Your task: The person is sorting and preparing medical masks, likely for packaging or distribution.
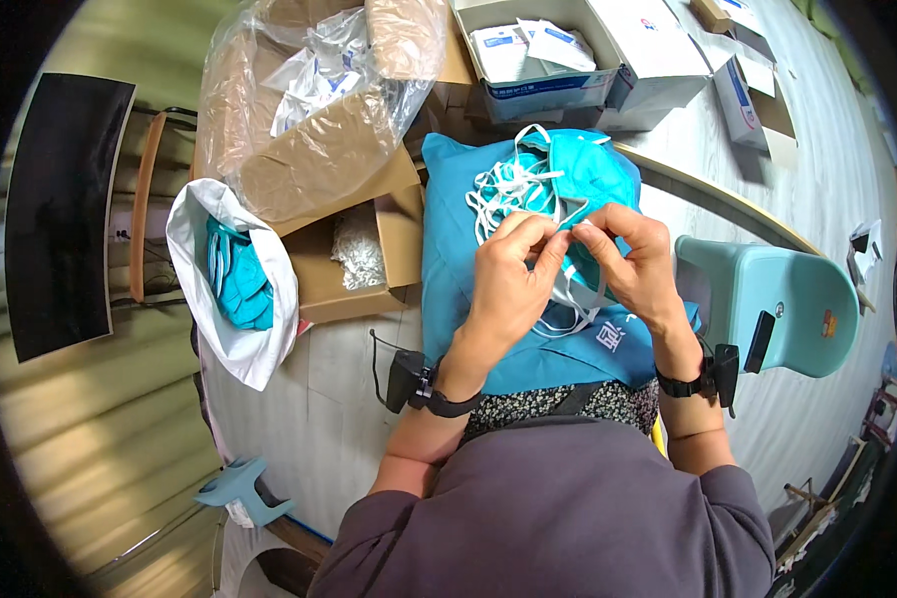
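Over my lap lies a blue-teal cloth (450,264), with a pile of teal face masks (596,169) and a tangle of white elastic straps (513,189) on it. My left hand (513,284) and my right hand (636,261) meet at the near side of this pile. Thumb and forefinger of each are pinched together on the edge of a teal face mask (581,261), whose white strap hangs down below my hands. Fingers cover the exact spot being gripped. Each wrist wears a black strap with a small black device.
At left, a white bag (280,319) holds more teal masks. Beside it, a cardboard box (401,234) contains small white pieces. Farther off stand a plastic-lined carton (319,164) and a white box (553,88), both with white packets. A pale teal plastic chair (812,309) is at right.
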Tool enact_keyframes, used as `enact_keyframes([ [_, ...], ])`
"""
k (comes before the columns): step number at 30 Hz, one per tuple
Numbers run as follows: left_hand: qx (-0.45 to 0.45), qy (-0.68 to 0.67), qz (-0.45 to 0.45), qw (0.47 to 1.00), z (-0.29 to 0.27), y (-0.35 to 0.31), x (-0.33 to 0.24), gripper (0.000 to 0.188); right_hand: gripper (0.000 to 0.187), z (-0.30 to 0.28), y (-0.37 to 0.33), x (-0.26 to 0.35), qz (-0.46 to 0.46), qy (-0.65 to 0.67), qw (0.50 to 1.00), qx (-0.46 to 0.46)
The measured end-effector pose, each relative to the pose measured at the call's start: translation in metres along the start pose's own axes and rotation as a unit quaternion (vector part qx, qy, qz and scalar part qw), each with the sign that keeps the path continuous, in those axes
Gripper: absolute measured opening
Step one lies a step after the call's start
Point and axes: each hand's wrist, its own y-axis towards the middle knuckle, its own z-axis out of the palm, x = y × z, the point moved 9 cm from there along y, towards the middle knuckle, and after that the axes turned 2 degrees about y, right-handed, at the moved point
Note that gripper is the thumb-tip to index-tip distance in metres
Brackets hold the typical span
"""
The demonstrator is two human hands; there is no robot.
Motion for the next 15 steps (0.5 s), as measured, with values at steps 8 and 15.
enact_keyframes([
  [8, -0.028, 0.006, 0.014, 0.999, 0.0, -0.013, -0.009, 0.009, 0.01, -0.059, 0.005, -0.046, 0.023, -0.073, 0.979, -0.188],
  [15, -0.129, 0.028, 0.03, 0.991, -0.038, -0.026, -0.013, 0.012, 0.02, -0.142, -0.009, -0.103, 0.085, -0.188, 0.933, -0.296],
])
